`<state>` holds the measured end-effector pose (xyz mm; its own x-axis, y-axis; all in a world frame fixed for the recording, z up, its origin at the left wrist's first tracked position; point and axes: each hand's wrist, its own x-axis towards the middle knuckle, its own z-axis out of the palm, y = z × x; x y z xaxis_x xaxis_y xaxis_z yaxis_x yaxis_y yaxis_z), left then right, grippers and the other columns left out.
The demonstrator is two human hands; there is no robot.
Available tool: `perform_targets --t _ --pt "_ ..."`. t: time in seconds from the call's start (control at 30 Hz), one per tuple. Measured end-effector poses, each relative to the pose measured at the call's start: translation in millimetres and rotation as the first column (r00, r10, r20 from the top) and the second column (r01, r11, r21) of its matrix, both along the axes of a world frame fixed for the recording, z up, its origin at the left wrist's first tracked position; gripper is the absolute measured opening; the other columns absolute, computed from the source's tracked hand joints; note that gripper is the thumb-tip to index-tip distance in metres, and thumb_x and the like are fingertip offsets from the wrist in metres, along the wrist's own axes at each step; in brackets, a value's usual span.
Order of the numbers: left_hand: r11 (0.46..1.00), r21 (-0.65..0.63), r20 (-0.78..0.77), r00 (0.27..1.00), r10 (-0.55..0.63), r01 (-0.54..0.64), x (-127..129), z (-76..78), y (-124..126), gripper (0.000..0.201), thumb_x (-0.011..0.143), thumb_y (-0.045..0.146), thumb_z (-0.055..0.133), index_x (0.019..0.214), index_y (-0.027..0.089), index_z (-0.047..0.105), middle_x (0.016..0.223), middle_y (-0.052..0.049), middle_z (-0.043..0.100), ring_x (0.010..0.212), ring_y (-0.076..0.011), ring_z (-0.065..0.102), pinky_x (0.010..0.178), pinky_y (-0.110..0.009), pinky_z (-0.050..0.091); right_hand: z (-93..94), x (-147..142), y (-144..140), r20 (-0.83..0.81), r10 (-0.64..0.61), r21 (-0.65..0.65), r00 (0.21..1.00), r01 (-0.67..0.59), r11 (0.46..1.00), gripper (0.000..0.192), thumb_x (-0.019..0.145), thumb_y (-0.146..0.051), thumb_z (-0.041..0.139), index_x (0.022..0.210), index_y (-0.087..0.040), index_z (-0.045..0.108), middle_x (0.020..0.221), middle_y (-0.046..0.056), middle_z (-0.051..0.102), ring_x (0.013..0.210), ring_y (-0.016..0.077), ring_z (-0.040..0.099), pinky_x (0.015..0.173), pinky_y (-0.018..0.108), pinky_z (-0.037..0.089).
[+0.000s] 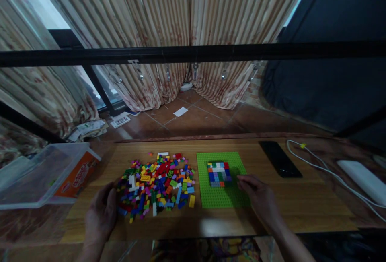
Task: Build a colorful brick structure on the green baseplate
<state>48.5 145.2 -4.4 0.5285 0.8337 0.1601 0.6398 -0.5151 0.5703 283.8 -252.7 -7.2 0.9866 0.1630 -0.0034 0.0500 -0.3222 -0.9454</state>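
Observation:
A heap of small, many-coloured toy bricks is spread on the wooden table. At its left edge rests my left hand, fingers loosely bent and thumb apart, with nothing visible in it. To the right of the heap lies a green studded baseplate. On it stands a low square block of mixed-colour bricks. My right hand is over the plate's right edge, just right of that block. Its thumb and fingertips are pinched together; whatever they may hold is too small to make out.
A clear plastic box with an orange label stands at the table's left. A black phone lies at the back right, near a white cable and a white power strip. A black rail crosses beyond the table.

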Motion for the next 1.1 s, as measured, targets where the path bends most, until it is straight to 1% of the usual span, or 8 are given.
perform_targets --t 0.17,0.37,0.47,0.57,0.67,0.87,1.0,1.1 --pt "1.000 -0.007 -0.005 1.000 0.021 -0.021 2 1.1 -1 0.045 0.084 0.049 0.041 0.112 0.019 0.059 0.112 -0.012 0.066 0.103 -0.0291 0.063 0.087 -0.040 0.051 -2.0 15 17 0.131 -0.038 -0.045 0.991 0.044 0.998 0.031 0.074 -0.040 0.064 0.094 -0.017 0.071 0.086 0.008 0.071 0.079 0.0229 0.067 0.073 0.037 0.055" --pt "1.000 0.016 0.002 1.000 0.008 -0.008 3 3.2 -3 0.042 0.083 0.048 0.044 0.110 0.020 0.059 0.110 -0.012 0.067 0.103 -0.0289 0.063 0.086 -0.040 0.052 -3.4 21 35 0.189 0.009 -0.212 0.982 0.032 0.977 0.042 0.077 -0.034 0.058 0.115 -0.017 0.061 0.081 0.007 0.072 0.073 0.0232 0.068 0.071 0.038 0.055" --pt "0.999 0.033 0.017 1.000 0.009 -0.010 3 1.3 -2 0.040 0.082 0.048 0.045 0.108 0.021 0.060 0.107 -0.010 0.067 0.101 -0.0283 0.064 0.086 -0.040 0.052 -3.6 21 36 0.216 0.015 -0.279 0.976 0.047 0.959 0.043 0.078 -0.033 0.056 0.118 -0.018 0.059 0.083 0.007 0.073 0.074 0.0234 0.069 0.072 0.038 0.055" --pt "0.999 0.039 0.004 1.000 0.022 -0.022 3 -1.5 0 0.041 0.082 0.049 0.044 0.108 0.021 0.060 0.105 -0.010 0.067 0.100 -0.0287 0.064 0.086 -0.040 0.053 -2.7 22 36 0.243 0.026 -0.318 0.970 0.055 0.947 0.041 0.079 -0.034 0.055 0.117 -0.017 0.059 0.084 0.008 0.073 0.074 0.0234 0.070 0.071 0.037 0.054" --pt "0.999 0.035 -0.001 1.000 0.025 -0.025 2 -3.4 1 0.042 0.083 0.050 0.044 0.110 0.022 0.060 0.106 -0.009 0.067 0.100 -0.0282 0.064 0.086 -0.040 0.053 -1.6 22 37 0.250 0.033 -0.335 0.968 0.054 0.941 0.044 0.079 -0.034 0.055 0.119 -0.016 0.057 0.084 0.008 0.073 0.072 0.0233 0.069 0.070 0.037 0.054" --pt "1.000 0.008 -0.003 1.000 0.029 -0.029 1 -5.2 0 0.044 0.083 0.050 0.044 0.112 0.021 0.060 0.110 -0.009 0.066 0.102 -0.0283 0.063 0.089 -0.040 0.052 1.4 20 45 0.259 0.033 -0.357 0.965 0.064 0.932 0.059 0.078 -0.031 0.055 0.134 -0.015 0.045 0.083 0.007 0.071 0.072 0.0224 0.069 0.068 0.036 0.054" --pt "0.999 0.029 0.032 0.999 0.022 -0.022 2 -4.4 -1 0.040 0.082 0.048 0.046 0.110 0.022 0.060 0.108 -0.008 0.066 0.101 -0.0265 0.063 0.090 -0.038 0.051 3.0 20 47 0.234 0.003 -0.334 0.972 0.078 0.939 0.062 0.077 -0.032 0.057 0.134 -0.014 0.044 0.082 0.006 0.070 0.070 0.0214 0.068 0.069 0.035 0.055" --pt "1.000 0.024 0.035 0.999 0.019 -0.020 3 -3.0 -2 0.041 0.082 0.047 0.046 0.110 0.022 0.060 0.109 -0.008 0.066 0.101 -0.0266 0.063 0.090 -0.039 0.051 1.5 21 46 0.206 0.000 -0.298 0.979 0.063 0.953 0.063 0.076 -0.034 0.060 0.134 -0.015 0.045 0.083 0.006 0.070 0.072 0.0212 0.067 0.071 0.036 0.056"
